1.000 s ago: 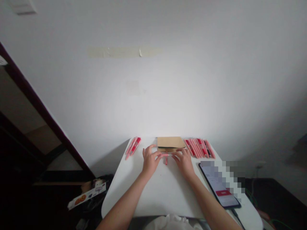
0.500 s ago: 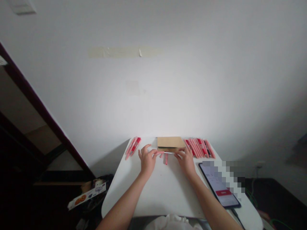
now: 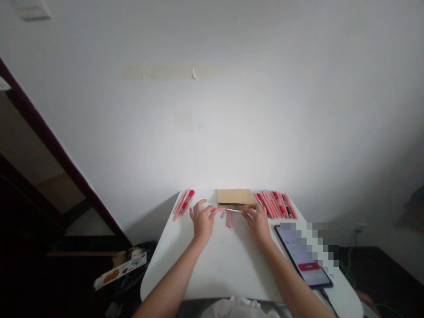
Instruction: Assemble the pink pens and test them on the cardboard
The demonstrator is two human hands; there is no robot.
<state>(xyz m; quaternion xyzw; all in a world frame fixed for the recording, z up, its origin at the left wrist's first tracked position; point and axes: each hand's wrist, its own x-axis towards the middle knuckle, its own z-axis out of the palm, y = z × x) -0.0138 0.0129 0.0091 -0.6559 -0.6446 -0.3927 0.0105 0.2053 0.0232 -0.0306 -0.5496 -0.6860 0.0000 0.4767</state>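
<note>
In front of me, my left hand (image 3: 203,221) pinches a pink pen barrel (image 3: 221,209), of which only the end shows past the fingertips. A thin white pen refill (image 3: 233,210) runs from that barrel across to my right hand (image 3: 255,221), whose fingertips are closed on its other end. Just below them on the table lie a pink pen tube (image 3: 229,219) and a small pink pen piece (image 3: 222,215). A brown cardboard notebook or folder (image 3: 236,196) sits behind the hands.
Several pink and red pens (image 3: 276,205) lie in a row at the back right of the white table (image 3: 228,269). A few more pens (image 3: 183,203) are at the back left. A phone (image 3: 301,256) with a cable rests on the right side.
My left hand has moved slightly left with the pink barrel. More of the white refill now shows between the hands. The other things on the table stay where they were.
</note>
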